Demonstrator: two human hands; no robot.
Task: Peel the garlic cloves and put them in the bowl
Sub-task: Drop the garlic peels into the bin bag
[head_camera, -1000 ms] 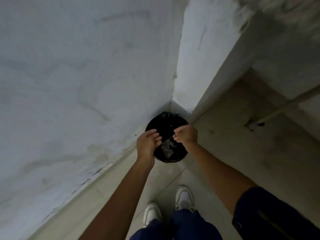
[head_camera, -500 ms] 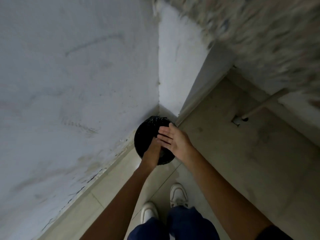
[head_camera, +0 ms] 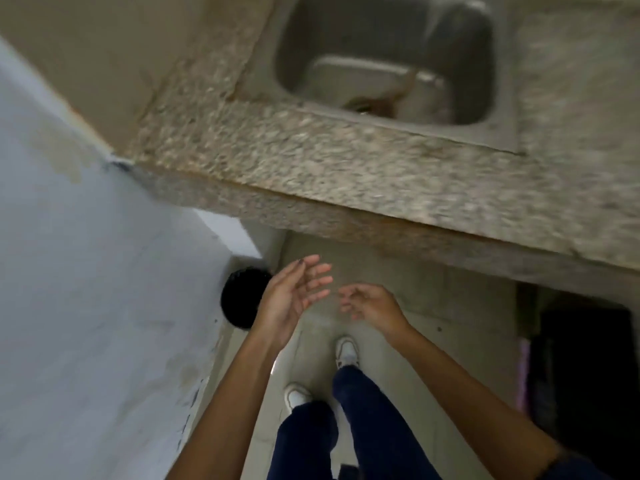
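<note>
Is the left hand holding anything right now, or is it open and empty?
Open and empty: the left hand shows a bare palm with fingers spread beside the black bin.

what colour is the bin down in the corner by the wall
Black; the bin shows in the head view, partly behind the left hand.

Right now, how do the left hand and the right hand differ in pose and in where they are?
The left hand has its fingers spread nearly straight, palm turned inward; the right hand has its fingers loosely curled and drooping. The left hand partly overlaps the black bin in the head view; the right hand is over bare floor, clear of the bin. Both hold nothing, and both are below the counter edge.
</note>
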